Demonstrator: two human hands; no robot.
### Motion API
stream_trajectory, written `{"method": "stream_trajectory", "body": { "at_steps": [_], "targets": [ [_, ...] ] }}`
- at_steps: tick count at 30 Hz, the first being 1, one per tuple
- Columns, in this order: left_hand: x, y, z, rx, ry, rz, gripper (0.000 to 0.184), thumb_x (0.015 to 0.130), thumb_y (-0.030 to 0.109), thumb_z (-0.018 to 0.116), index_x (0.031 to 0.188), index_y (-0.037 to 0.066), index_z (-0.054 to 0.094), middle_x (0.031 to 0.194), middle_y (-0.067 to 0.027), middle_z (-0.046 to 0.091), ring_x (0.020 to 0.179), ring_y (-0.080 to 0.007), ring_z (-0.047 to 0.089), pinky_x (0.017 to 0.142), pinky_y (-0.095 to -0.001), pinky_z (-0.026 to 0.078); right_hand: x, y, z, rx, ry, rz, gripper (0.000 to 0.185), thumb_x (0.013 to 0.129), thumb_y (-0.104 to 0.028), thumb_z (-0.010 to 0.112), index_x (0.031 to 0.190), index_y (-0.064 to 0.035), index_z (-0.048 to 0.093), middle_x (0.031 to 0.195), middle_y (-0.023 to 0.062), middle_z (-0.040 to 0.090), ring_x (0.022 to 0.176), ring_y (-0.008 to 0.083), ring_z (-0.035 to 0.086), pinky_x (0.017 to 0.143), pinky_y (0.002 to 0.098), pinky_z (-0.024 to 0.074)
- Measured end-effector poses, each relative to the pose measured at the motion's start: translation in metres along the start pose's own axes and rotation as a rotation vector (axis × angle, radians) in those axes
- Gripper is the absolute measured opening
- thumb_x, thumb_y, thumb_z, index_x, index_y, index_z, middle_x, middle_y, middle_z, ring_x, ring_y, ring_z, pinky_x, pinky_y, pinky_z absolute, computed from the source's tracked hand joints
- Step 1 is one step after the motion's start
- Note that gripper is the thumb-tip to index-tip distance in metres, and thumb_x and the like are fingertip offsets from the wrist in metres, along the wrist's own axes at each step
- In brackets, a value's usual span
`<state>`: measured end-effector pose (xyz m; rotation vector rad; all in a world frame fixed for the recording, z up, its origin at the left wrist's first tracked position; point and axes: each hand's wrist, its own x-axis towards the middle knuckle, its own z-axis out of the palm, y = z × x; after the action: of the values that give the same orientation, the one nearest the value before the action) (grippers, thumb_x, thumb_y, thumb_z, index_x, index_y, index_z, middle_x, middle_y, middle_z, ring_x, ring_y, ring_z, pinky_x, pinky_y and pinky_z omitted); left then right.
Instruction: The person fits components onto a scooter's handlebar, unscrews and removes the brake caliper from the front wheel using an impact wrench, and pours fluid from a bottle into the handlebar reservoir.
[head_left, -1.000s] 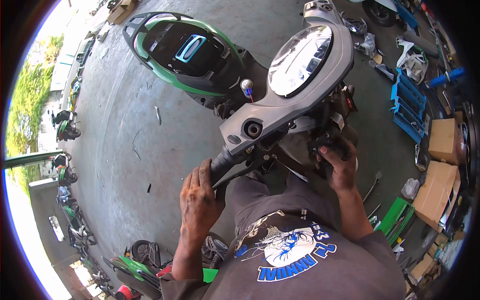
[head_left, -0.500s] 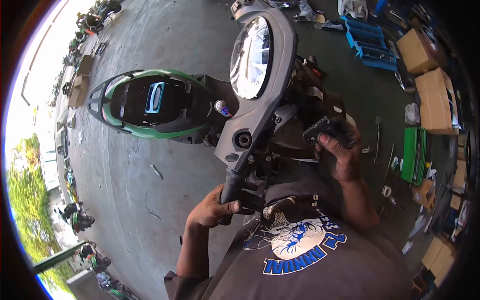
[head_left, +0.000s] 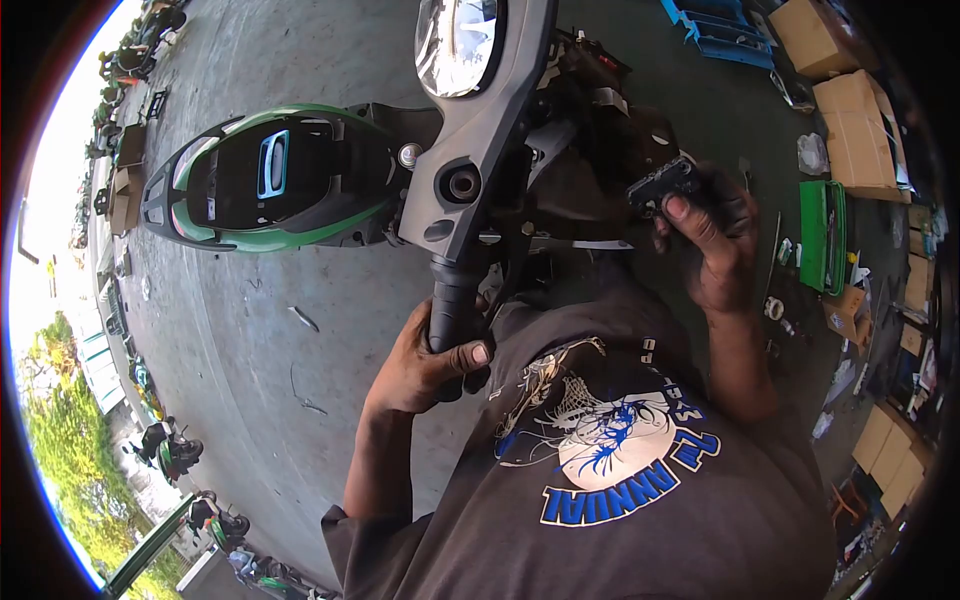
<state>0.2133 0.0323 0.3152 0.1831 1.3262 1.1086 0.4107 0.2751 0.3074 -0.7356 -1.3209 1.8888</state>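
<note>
The left hand (head_left: 420, 372) is clasping the rubber grip (head_left: 455, 300) of the scooter (head_left: 425, 185), probably for keeping it steady, while the right hand (head_left: 720, 240) pinches a black part (head_left: 660, 186) beside the scooter's front, perhaps raised to be seen better.

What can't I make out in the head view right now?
All in the head view:
- Black part: one end, hidden by the right hand.
- Handlebar grip: lower end, covered by the left hand.
- Headlight and blue toolbox: both cut off by the top edge.
</note>
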Motion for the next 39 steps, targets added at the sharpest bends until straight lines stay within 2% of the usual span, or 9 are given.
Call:
{"method": "stream_trajectory", "body": {
  "at_steps": [8,11,17,19,23,29,31,35,39],
  "targets": [
    [0.005,-0.002,0.004,-0.307,-0.172,0.006,0.075,0.072,0.024,0.084,0.131,-0.003,0.046,0.094,-0.0095,0.059,0.084,-0.0197,0.062,0.081,-0.0377,0.054,0.004,0.001,-0.005,-0.006,-0.076,-0.063,0.02,0.087,-0.01,0.068,0.105,-0.0031,0.063,0.084,0.0062,0.064,0.068,0.0139,0.058,0.056,0.029,0.0475],
    [-0.004,0.006,0.0,-0.016,-0.007,-0.14,0.082,0.071,0.025,0.084,0.133,-0.003,0.04,0.096,-0.0147,0.059,0.086,-0.0243,0.063,0.074,-0.0396,0.055,0.004,0.0,-0.003,0.004,-0.099,-0.049,0.018,0.087,-0.01,0.068,0.103,-0.0028,0.063,0.083,0.0059,0.063,0.069,0.0138,0.058,0.056,0.0287,0.0474],
    [-0.002,0.011,0.01,0.346,0.184,0.191,0.078,0.075,0.02,0.082,0.137,0.001,0.039,0.09,-0.009,0.057,0.081,-0.0236,0.062,0.083,-0.0435,0.054,0.002,0.001,-0.004,-0.011,-0.078,-0.064,0.017,0.087,-0.012,0.069,0.099,-0.002,0.062,0.082,0.0058,0.063,0.068,0.0132,0.058,0.056,0.0282,0.0472],
    [0.002,0.012,0.014,-0.144,-0.096,0.03,0.079,0.074,0.021,0.082,0.136,0.0,0.039,0.093,-0.0094,0.058,0.081,-0.0229,0.062,0.082,-0.0404,0.052,0.004,0.002,-0.003,0.016,-0.07,-0.068,0.016,0.086,-0.009,0.071,0.098,-0.0019,0.062,0.082,0.0063,0.065,0.067,0.0118,0.06,0.056,0.0267,0.0486],
    [0.002,0.008,0.008,-0.188,-0.157,0.018,0.08,0.074,0.019,0.081,0.138,0.0,0.036,0.098,-0.0121,0.06,0.088,-0.0231,0.063,0.082,-0.0384,0.052,0.004,0.0,0.0,0.044,-0.061,-0.067,0.016,0.085,-0.006,0.073,0.095,-0.0014,0.062,0.082,0.0073,0.068,0.065,0.0106,0.062,0.055,0.0249,0.05],
    [-0.002,0.018,0.013,0.602,0.284,0.166,0.079,0.076,0.015,0.077,0.141,0.0,0.035,0.101,-0.0145,0.063,0.095,-0.0246,0.065,0.081,-0.0373,0.054,0.002,-0.003,0.007,0.034,-0.037,-0.101,0.013,0.085,-0.007,0.072,0.093,-0.0009,0.063,0.081,0.007,0.068,0.065,0.0101,0.061,0.055,0.0243,0.0496],
    [0.002,0.01,0.01,0.026,0.023,0.042,0.078,0.075,0.019,0.078,0.137,-0.001,0.036,0.096,-0.0129,0.062,0.088,-0.0203,0.063,0.076,-0.0355,0.054,0.002,-0.002,0.006,0.033,-0.046,-0.1,0.014,0.085,-0.007,0.072,0.093,-0.0008,0.063,0.081,0.0066,0.068,0.064,0.0097,0.061,0.054,0.024,0.0494],
    [0.008,0.003,0.006,-0.289,-0.217,-0.032,0.077,0.073,0.02,0.079,0.134,0.0,0.036,0.093,-0.012,0.062,0.085,-0.0173,0.063,0.074,-0.0348,0.054,0.002,-0.001,0.007,0.021,-0.051,-0.076,0.016,0.084,-0.008,0.073,0.094,-0.0004,0.063,0.082,0.0057,0.069,0.062,0.0083,0.06,0.054,0.0227,0.0487],
    [-0.001,0.017,0.014,0.22,0.144,-0.048,0.068,0.073,0.019,0.078,0.127,0.001,0.041,0.096,-0.0148,0.064,0.087,-0.0216,0.065,0.078,-0.0384,0.055,0.003,-0.001,0.009,0.036,-0.057,-0.086,0.016,0.084,-0.007,0.074,0.094,-0.0007,0.064,0.081,0.005,0.069,0.061,0.0075,0.06,0.055,0.022,0.0482]
  ]
}}
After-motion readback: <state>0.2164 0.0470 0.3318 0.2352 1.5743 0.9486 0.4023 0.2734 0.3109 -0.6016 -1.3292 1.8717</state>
